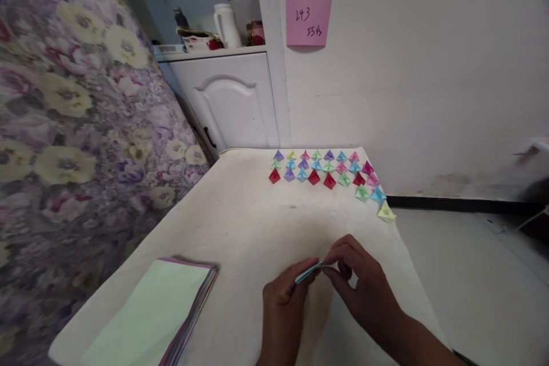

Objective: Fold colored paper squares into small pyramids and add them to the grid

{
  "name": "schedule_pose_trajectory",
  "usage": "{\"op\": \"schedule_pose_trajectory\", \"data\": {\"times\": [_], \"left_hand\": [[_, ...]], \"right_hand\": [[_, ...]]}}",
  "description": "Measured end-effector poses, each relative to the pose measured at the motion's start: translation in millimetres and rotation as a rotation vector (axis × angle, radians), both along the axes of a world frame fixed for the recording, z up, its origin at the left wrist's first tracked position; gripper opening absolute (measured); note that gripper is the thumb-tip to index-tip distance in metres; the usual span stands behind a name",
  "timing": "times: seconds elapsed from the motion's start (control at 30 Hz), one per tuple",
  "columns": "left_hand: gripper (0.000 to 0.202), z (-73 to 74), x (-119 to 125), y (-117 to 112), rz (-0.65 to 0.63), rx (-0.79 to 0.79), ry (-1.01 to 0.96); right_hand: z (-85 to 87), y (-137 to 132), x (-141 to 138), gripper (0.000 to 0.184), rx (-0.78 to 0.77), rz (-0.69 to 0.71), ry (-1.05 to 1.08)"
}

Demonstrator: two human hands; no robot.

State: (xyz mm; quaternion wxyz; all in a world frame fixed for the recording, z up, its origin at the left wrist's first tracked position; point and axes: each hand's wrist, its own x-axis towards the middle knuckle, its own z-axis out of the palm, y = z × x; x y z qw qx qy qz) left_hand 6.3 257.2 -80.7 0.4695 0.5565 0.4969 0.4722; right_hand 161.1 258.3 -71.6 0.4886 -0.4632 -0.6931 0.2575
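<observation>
Low over the near part of the table, my left hand (pixel 288 289) grips a small folded piece of light blue paper (pixel 306 273), seen nearly edge-on. Beside it my right hand (pixel 359 274) is closed, thumb and forefinger pinching the far right end of the same paper. Fingers cover part of the folds. To the left lies a stack of coloured paper (pixel 150 309) with a pale green sheet on top. Several small folded paper pieces (pixel 314 176) in red, blue, green, purple, pink and yellow stand in rows at the table's far right.
The cream-covered table (pixel 240 211) meets a white wall (pixel 407 68) at the back. A flowered curtain (pixel 86 126) hangs on the left. Behind stands a white cabinet (pixel 231 103) carrying a white jug (pixel 227 26). A pink note (pixel 309 14) sticks to the wall.
</observation>
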Motion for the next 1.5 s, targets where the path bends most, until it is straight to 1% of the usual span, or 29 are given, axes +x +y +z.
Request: {"op": "schedule_pose_trajectory", "data": {"times": [0.27, 0.43, 0.6, 0.77, 0.93, 1.03, 1.13, 1.23, 1.37, 1.43, 1.5], "left_hand": [[0.02, 0.5, 1.2, 0.4, 0.006, 0.02, 0.02], [0.021, 2.7, 2.6, -1.3, -0.009, 0.032, 0.033], [0.023, 0.1, 3.8, -1.4, -0.005, 0.006, 0.035], [0.027, -2.6, 3.3, -1.3, -0.002, 0.02, 0.03], [0.036, -6.1, 2.2, -1.4, -0.012, 0.054, 0.073], [0.039, -5.0, 2.7, -1.6, -0.023, 0.043, 0.088], [0.04, -0.8, 4.0, -0.8, -0.061, 0.01, 0.081], [0.04, 4.7, 5.6, 1.0, -0.131, -0.057, -0.003], [0.042, 12.4, 7.8, 1.7, -0.238, -0.208, -0.216], [0.041, 15.2, 9.2, 0.8, -0.24, -0.248, -0.32], [0.038, 15.6, 10.3, 0.0, -0.198, -0.281, -0.4]], "right_hand": [[-2.4, -0.4, 1.2, 0.011, 0.019, -0.017, -0.057], [-4.0, -1.7, 0.1, 0.016, 0.071, 0.001, -0.065], [-5.3, -4.3, -2.6, 0.022, 0.095, 0.024, -0.096], [-5.2, -7.9, -6.6, 0.027, 0.068, 0.121, -0.088], [0.9, -9.1, -8.3, 0.026, 0.018, 0.192, -0.065], [4.3, -8.4, -7.4, 0.023, -0.018, 0.204, -0.058], [5.6, -6.5, -5.0, 0.02, -0.05, 0.186, -0.067], [5.2, -3.6, -1.1, 0.018, -0.062, 0.187, -0.073], [4.6, 0.6, 3.6, 0.015, -0.068, 0.173, -0.078], [4.6, 2.3, 4.7, 0.015, -0.065, 0.164, -0.071], [4.9, 3.4, 5.0, 0.016, -0.06, 0.161, -0.06]]}}
